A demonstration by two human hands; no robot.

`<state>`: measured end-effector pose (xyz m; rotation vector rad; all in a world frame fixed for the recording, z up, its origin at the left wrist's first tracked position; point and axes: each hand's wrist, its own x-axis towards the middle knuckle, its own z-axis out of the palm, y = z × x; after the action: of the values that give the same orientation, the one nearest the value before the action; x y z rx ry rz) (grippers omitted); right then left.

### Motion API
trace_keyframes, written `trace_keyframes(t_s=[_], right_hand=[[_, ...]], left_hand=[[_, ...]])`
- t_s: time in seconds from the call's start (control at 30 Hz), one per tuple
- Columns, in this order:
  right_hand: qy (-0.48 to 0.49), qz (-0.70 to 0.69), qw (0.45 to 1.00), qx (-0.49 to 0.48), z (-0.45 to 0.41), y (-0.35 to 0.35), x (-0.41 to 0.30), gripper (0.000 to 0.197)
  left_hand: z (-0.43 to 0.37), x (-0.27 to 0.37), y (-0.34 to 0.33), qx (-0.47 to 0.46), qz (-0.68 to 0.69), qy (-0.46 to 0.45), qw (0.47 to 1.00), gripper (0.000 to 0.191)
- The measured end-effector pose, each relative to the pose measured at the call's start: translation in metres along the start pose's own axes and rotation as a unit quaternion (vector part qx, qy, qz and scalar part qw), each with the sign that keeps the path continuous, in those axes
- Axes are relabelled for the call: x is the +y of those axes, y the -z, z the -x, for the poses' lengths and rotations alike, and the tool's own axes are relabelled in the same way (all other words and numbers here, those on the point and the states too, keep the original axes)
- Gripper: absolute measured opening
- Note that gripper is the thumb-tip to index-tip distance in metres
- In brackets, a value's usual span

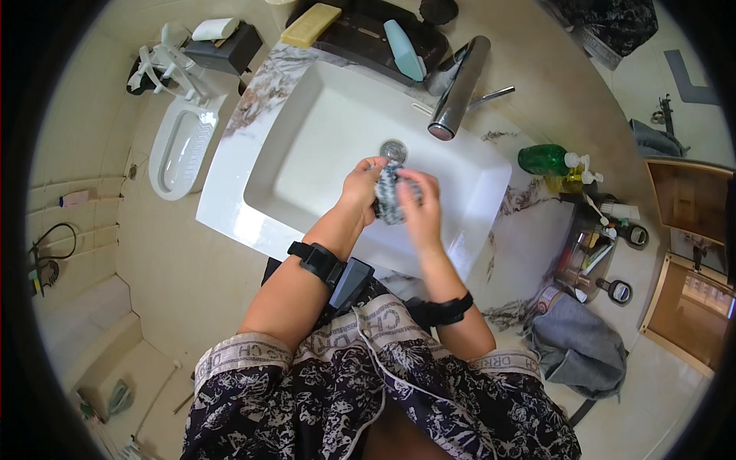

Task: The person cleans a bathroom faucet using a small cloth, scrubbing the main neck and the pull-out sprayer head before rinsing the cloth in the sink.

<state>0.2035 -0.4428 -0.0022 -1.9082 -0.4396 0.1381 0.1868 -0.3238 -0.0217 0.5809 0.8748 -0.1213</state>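
Note:
A bunched, mottled black-and-white cloth (391, 198) is between my two hands over the white sink basin (293, 144). My left hand (362, 187) grips its left side, the thumb and fingertips near the top. On the other side, my right hand (422, 201) curls its fingers against the cloth and is blurred by motion. Just beyond the cloth lies the round metal drain (393, 152). The chrome faucet (460, 89) reaches over the basin's far right part, with no water seen coming from it. The cloth's inner folds are hidden by my fingers.
Behind the basin, a dark tray (356, 43) holds a light-blue handled item (404, 50) beside a yellow bar (311, 25). A green pump bottle (542, 160) stands right of the basin. A grey towel (578, 339) hangs at the right; a toilet (184, 152) is at the left.

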Motion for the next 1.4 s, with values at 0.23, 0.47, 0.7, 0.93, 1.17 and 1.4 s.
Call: trace_keyframes(t_s=[0.23, 0.47, 0.7, 0.93, 1.17, 1.4], right_hand=[[-0.149, 0.187, 0.971, 0.022, -0.045, 0.002, 0.001, 0.027], [0.124, 0.171, 0.977, 0.010, -0.006, -0.026, -0.033, 0.030], [-0.154, 0.225, 0.960, -0.062, -0.053, -0.004, 0.006, 0.025], [0.070, 0.206, 0.976, -0.033, -0.027, -0.042, -0.019, 0.023], [-0.310, -0.280, 0.891, -0.177, -0.051, 0.002, 0.051, 0.055], [-0.333, -0.300, 0.888, -0.106, -0.039, 0.040, 0.025, 0.027]], left_hand=[[0.016, -0.019, -0.023, 0.004, -0.220, -0.048, 0.974, 0.031], [0.014, -0.012, -0.005, 0.028, 0.006, -0.004, 1.000, 0.032], [0.014, -0.021, -0.010, 0.086, -0.156, 0.077, 0.981, 0.028], [0.000, -0.028, 0.019, -0.015, 0.015, 0.030, 0.999, 0.022], [0.028, 0.017, -0.025, -0.024, -0.064, 0.012, 0.998, 0.020], [0.018, 0.044, 0.011, -0.149, -0.007, 0.010, 0.989, 0.032]])
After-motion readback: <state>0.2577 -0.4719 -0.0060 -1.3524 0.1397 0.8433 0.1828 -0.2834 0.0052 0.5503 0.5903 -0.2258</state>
